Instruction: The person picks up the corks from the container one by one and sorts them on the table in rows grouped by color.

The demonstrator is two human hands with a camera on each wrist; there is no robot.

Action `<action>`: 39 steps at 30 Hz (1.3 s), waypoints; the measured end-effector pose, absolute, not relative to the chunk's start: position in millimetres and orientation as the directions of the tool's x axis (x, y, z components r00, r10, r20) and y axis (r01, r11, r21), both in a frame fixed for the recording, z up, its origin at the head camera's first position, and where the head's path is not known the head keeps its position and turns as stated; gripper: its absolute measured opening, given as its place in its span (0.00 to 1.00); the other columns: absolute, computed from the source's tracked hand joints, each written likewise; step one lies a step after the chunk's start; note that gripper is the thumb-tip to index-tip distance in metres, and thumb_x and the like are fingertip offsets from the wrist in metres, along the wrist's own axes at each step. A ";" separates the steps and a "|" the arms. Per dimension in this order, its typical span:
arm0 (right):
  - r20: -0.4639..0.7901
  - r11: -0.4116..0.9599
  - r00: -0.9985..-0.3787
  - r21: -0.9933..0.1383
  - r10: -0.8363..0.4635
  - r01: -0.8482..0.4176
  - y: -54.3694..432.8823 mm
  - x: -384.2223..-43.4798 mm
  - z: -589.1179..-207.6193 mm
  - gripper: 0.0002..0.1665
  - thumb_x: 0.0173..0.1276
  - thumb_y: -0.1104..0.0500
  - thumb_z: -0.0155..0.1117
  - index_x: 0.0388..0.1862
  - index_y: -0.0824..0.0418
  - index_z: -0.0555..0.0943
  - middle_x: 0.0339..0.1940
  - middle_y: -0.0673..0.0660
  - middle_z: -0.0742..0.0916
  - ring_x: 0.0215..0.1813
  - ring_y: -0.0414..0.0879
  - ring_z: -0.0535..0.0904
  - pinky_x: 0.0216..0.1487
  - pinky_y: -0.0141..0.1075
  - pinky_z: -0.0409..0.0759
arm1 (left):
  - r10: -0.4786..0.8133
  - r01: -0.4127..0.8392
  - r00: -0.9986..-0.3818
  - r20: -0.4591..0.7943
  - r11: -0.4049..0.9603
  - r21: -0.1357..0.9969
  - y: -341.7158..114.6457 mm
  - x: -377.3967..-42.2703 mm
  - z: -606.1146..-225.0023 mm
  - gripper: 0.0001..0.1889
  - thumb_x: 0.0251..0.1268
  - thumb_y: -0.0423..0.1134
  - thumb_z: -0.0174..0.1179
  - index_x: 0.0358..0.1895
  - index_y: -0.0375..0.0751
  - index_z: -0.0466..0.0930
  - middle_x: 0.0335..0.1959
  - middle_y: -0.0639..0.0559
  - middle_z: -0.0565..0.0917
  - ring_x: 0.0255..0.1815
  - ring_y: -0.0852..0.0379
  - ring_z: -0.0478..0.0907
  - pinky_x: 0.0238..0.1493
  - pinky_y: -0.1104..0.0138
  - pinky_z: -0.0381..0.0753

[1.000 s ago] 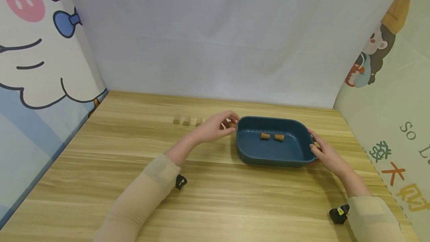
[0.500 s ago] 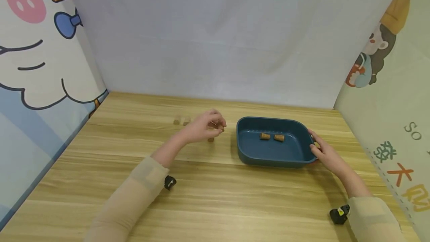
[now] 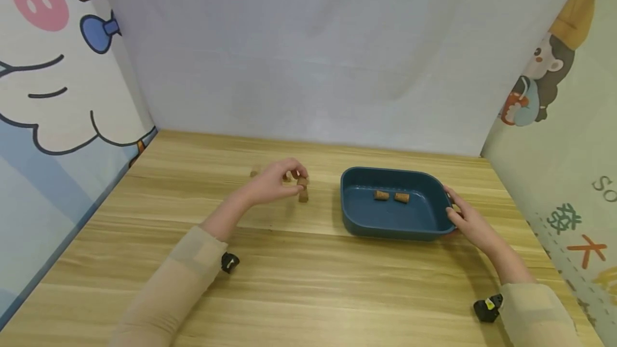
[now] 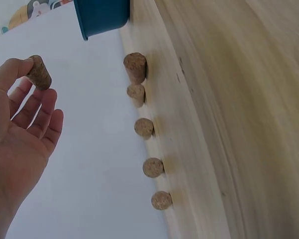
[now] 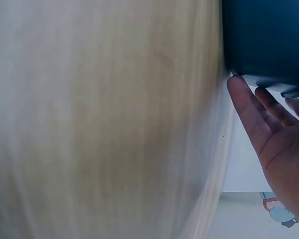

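My left hand [image 3: 275, 181] pinches a cork stopper [image 4: 39, 72] between thumb and fingers, raised off the table. Below and beside it, several more corks stand in a row; the nearest, a larger-looking cork [image 4: 136, 67], heads the row in the left wrist view. From the head, the hand covers part of this row, and one standing cork [image 3: 303, 196] shows just under the held one. My right hand [image 3: 473, 225] grips the right end of a dark blue basin [image 3: 392, 233], thumb at its rim. Two corks [image 3: 381, 195] lie on their sides in the basin.
A wood-grain table [image 3: 289, 283] carries everything. A white cloth [image 3: 308, 58] hangs along its back edge, with printed cartoon panels [image 3: 48, 68] at either side. Small black wrist cameras [image 3: 487, 308] sit at both cuffs.
My left hand has moved left, from beside the basin's left rim to over the row of corks, with a cork in its fingers. The right hand and basin stay in place.
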State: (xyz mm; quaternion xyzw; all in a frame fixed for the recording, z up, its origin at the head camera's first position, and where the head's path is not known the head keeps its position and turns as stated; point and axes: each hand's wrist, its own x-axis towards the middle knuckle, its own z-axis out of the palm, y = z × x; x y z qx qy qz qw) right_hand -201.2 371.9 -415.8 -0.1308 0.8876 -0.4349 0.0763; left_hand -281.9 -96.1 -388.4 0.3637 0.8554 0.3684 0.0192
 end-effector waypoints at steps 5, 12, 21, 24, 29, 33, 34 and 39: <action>-0.020 0.569 -0.953 -0.806 -0.302 -0.164 372.1 -200.8 -415.1 0.35 0.77 0.63 0.38 0.76 0.65 0.38 0.67 0.81 0.54 0.52 0.77 0.71 0.30 0.43 0.85 | 0.620 0.603 -0.748 0.238 0.485 0.633 -105.4 -285.4 -394.0 0.12 0.60 0.35 0.63 0.46 0.38 0.77 0.44 0.49 0.80 0.44 0.53 0.75 0.45 0.59 0.77; -0.024 0.572 -0.953 -0.804 -0.301 -0.161 373.6 -199.3 -415.0 0.35 0.77 0.62 0.38 0.76 0.65 0.37 0.67 0.81 0.54 0.52 0.78 0.71 0.31 0.42 0.85 | 0.593 0.605 -0.761 0.264 0.498 0.621 -116.5 -288.5 -400.9 0.11 0.58 0.32 0.63 0.45 0.39 0.78 0.43 0.51 0.79 0.44 0.54 0.75 0.42 0.60 0.76; -0.028 0.583 -0.956 -0.797 -0.292 -0.155 374.9 -200.2 -416.4 0.35 0.77 0.62 0.38 0.76 0.64 0.38 0.67 0.80 0.54 0.52 0.76 0.72 0.31 0.42 0.85 | 0.582 0.585 -0.774 0.247 0.511 0.630 -124.0 -295.3 -412.6 0.10 0.57 0.31 0.64 0.43 0.38 0.78 0.43 0.47 0.78 0.44 0.50 0.76 0.44 0.56 0.79; -0.025 0.583 -0.956 -0.797 -0.293 -0.158 374.7 -200.7 -416.3 0.35 0.77 0.62 0.38 0.76 0.64 0.38 0.67 0.80 0.55 0.51 0.74 0.73 0.31 0.42 0.85 | 0.588 0.588 -0.773 0.239 0.523 0.617 -124.9 -297.9 -416.9 0.11 0.57 0.31 0.64 0.43 0.37 0.78 0.43 0.46 0.78 0.44 0.48 0.77 0.45 0.58 0.80; -0.021 0.582 -0.955 -0.797 -0.296 -0.163 374.1 -201.0 -415.7 0.35 0.77 0.63 0.38 0.76 0.65 0.38 0.67 0.80 0.55 0.51 0.74 0.73 0.31 0.42 0.85 | 0.593 0.581 -0.778 0.207 0.554 0.596 -125.2 -301.9 -421.9 0.12 0.57 0.31 0.64 0.45 0.36 0.78 0.43 0.45 0.77 0.45 0.49 0.77 0.47 0.61 0.81; -0.024 0.588 -0.956 -0.793 -0.294 -0.161 373.7 -201.2 -415.4 0.35 0.77 0.63 0.39 0.76 0.64 0.38 0.67 0.80 0.55 0.52 0.76 0.72 0.31 0.42 0.85 | 0.601 0.570 -0.782 0.167 0.581 0.581 -123.6 -304.4 -423.3 0.13 0.57 0.32 0.65 0.45 0.35 0.78 0.43 0.46 0.78 0.45 0.51 0.77 0.48 0.62 0.81; -0.025 0.590 -0.956 -0.791 -0.294 -0.160 373.5 -201.2 -415.2 0.35 0.77 0.62 0.39 0.76 0.64 0.38 0.67 0.80 0.55 0.53 0.76 0.71 0.31 0.42 0.85 | 0.601 0.562 -0.785 0.152 0.587 0.583 -123.1 -305.0 -423.6 0.13 0.57 0.32 0.65 0.45 0.35 0.78 0.43 0.46 0.79 0.45 0.51 0.78 0.49 0.63 0.81; -0.033 0.599 -0.955 -0.785 -0.294 -0.158 372.4 -201.3 -414.6 0.36 0.77 0.61 0.39 0.76 0.63 0.38 0.68 0.81 0.54 0.54 0.77 0.70 0.32 0.42 0.85 | 0.595 0.520 -0.800 0.077 0.623 0.584 -121.3 -308.2 -426.2 0.14 0.56 0.31 0.66 0.45 0.33 0.77 0.41 0.46 0.81 0.45 0.51 0.79 0.51 0.63 0.80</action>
